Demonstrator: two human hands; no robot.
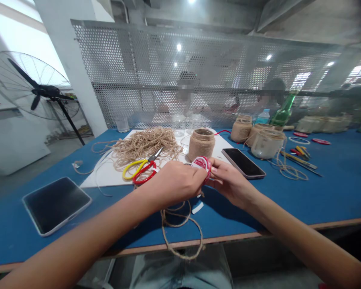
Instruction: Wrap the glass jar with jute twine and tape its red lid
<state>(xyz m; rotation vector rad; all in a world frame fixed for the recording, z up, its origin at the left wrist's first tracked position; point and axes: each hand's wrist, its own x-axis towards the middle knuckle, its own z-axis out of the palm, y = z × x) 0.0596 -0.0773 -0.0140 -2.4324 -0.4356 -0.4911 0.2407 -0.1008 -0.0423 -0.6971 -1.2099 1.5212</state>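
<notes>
The left hand (176,182) and right hand (228,184) grip a red-and-white roll (202,165) above a blue table (333,192). A loop of twine (163,218) hangs over the table edge below them. Scissors (141,170) with yellow and red handles lie just beyond the left hand, a phone (243,162) lies near the right hand, and a twine-wrapped jar (201,144) stands ahead.

place: craft workshop | blue workbench (327,192) | perforated metal partition (198,52) | pedestal fan (33,86) | twine-wrapped jars (240,130)
</notes>
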